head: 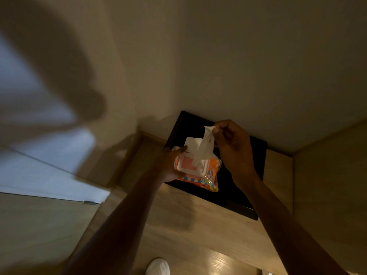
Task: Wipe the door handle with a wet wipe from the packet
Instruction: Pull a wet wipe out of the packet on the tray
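One wet wipe (206,143) stood partly drawn out of the packet (198,171), and that was about as far as the job had got. My left hand (168,165) gripped the packet from its left side, fingers curled under and around it, the thumb up near the white lid flap (193,142), which stood open. My right hand (234,151) pinched the top end of the wipe between thumb and fingertips, the other fingers loosely curled, and the sheet ran down from that pinch into the opening, so its lower end was not yet free. I held the packet in front of me over a dark square surface (248,175) that sat against the pale wall (218,56); I could not tell whether the packet touched it. Below were the wooden floor (188,225) and the toe of a white slipper (157,266). No door handle showed anywhere in view, and the left of the view was too blurred to read. By my reckoning, the opening of the packet was done, and what was left was nearly everything: pulling the wipe clear, getting to the handle, and the wiping itself.
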`<action>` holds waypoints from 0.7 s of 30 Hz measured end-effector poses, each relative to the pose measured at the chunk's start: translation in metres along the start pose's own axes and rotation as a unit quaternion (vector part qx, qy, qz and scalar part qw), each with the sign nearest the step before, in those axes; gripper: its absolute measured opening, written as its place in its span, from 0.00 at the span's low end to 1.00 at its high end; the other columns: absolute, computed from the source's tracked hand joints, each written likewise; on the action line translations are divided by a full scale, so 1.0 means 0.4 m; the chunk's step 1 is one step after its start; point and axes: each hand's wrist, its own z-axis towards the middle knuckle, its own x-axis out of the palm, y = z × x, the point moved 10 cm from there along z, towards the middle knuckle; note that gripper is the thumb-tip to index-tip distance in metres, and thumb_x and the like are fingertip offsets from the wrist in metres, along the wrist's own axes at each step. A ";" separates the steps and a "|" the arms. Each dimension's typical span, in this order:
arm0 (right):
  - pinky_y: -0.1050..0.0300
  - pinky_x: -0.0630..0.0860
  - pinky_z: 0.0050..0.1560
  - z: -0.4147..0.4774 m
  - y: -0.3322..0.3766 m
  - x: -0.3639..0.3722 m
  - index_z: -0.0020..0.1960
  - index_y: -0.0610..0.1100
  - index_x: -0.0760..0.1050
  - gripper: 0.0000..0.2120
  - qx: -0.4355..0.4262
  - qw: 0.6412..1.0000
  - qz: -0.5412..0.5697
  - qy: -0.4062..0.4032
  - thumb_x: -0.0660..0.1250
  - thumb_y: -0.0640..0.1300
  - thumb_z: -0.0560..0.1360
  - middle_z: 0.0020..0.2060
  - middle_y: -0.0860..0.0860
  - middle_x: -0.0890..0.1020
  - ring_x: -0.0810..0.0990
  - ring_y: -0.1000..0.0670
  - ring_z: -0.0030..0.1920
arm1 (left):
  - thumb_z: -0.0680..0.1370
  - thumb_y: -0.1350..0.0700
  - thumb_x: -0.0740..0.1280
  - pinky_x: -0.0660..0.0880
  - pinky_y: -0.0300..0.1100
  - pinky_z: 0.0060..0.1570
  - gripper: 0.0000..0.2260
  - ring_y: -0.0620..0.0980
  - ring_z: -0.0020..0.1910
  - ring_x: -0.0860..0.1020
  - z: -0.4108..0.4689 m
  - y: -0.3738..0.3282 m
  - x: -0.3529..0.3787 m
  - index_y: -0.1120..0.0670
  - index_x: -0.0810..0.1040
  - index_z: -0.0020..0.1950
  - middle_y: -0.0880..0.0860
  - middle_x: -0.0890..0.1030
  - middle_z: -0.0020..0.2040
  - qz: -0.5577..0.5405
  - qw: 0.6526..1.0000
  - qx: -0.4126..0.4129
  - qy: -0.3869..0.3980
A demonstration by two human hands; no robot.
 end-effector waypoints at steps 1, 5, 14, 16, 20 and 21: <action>0.40 0.80 0.52 -0.002 0.004 0.002 0.47 0.39 0.77 0.04 -0.001 1.000 0.001 0.001 0.64 0.38 0.79 0.45 0.41 0.82 0.82 0.44 0.48 | 0.58 0.42 0.75 0.74 0.55 0.61 0.46 0.56 0.67 0.70 -0.001 0.000 -0.001 0.42 0.61 0.75 0.56 0.68 0.69 0.005 1.000 -0.005 0.002; 0.40 0.78 0.50 -0.005 0.045 -0.003 0.46 0.39 0.77 0.04 -0.014 1.000 0.021 -0.012 0.64 0.37 0.79 0.45 0.39 0.82 0.81 0.45 0.46 | 0.59 0.46 0.78 0.72 0.55 0.63 0.46 0.56 0.67 0.70 -0.004 -0.007 -0.007 0.44 0.62 0.75 0.56 0.69 0.70 0.011 1.000 -0.010 0.002; 0.48 0.80 0.46 0.002 0.145 -0.005 0.47 0.40 0.77 0.05 -0.045 0.998 0.043 0.005 0.63 0.36 0.79 0.43 0.45 0.82 0.82 0.49 0.44 | 0.63 0.48 0.79 0.69 0.54 0.67 0.45 0.58 0.69 0.68 -0.013 -0.017 -0.009 0.44 0.60 0.75 0.57 0.66 0.73 0.037 0.999 -0.032 0.014; 0.52 0.80 0.46 -0.006 0.170 0.001 0.47 0.39 0.76 0.05 -0.053 0.997 0.049 0.019 0.63 0.35 0.79 0.42 0.46 0.82 0.82 0.51 0.44 | 0.65 0.49 0.77 0.69 0.55 0.67 0.44 0.59 0.71 0.66 -0.015 -0.019 -0.007 0.44 0.58 0.76 0.58 0.64 0.74 0.050 0.998 -0.033 0.012; 0.46 0.78 0.43 -0.012 0.249 -0.016 0.46 0.46 0.77 0.06 -0.061 0.995 0.071 0.015 0.63 0.39 0.79 0.41 0.41 0.83 0.82 0.40 0.42 | 0.69 0.49 0.73 0.67 0.52 0.69 0.40 0.58 0.72 0.65 -0.051 -0.047 -0.026 0.44 0.56 0.76 0.55 0.63 0.76 0.082 0.996 -0.029 0.019; 0.44 0.78 0.43 -0.008 0.277 -0.020 0.46 0.46 0.77 0.06 -0.067 0.995 0.077 0.016 0.63 0.39 0.79 0.43 0.38 0.83 0.81 0.36 0.44 | 0.71 0.52 0.73 0.66 0.50 0.69 0.38 0.58 0.72 0.65 -0.063 -0.059 -0.036 0.48 0.57 0.76 0.54 0.63 0.76 0.072 0.997 -0.028 0.018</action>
